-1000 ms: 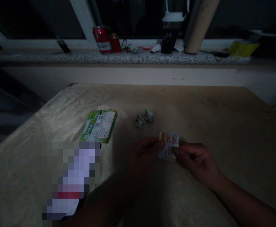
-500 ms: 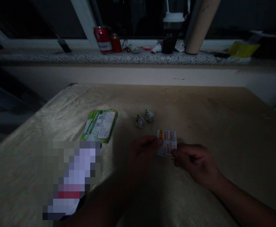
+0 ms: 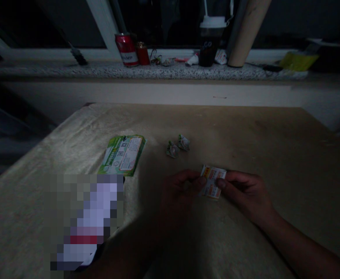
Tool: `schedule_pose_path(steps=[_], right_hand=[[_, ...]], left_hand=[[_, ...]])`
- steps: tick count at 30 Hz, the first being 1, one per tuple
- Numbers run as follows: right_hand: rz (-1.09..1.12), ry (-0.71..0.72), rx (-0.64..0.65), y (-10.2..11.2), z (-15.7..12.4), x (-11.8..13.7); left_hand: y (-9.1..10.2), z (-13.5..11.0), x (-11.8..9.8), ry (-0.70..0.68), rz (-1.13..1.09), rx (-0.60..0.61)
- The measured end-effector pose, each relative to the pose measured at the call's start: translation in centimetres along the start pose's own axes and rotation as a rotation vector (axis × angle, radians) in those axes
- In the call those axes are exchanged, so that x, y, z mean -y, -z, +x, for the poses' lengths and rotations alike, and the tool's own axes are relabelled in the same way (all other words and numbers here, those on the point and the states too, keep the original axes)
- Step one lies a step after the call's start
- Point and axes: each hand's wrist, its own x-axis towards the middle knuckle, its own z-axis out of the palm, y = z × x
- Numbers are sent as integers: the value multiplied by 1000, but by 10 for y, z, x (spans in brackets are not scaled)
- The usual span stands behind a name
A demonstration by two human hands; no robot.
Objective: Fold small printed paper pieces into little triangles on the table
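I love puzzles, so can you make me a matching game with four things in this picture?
1. Paper
2. Packet
3. Can
4. Cup

A. red, on the sill
B. held in the left hand and right hand
C. dark, with a white lid
D. green and white, on the table

Pairs: 1-B, 2-D, 3-A, 4-C

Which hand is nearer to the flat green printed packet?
Left. The left hand is right of the packet; the right hand is farther right, beyond the small white-and-orange paper square.
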Motion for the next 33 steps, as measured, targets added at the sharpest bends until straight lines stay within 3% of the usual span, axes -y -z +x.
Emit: schedule_pose_path(steps=[17, 33], right_hand=[[-167, 189, -82, 4, -5, 4], [-99, 148, -97, 4, -4, 5]], left_hand=[[-1, 0, -4, 22, -14, 45], [-1, -1, -8, 47, -34, 37]])
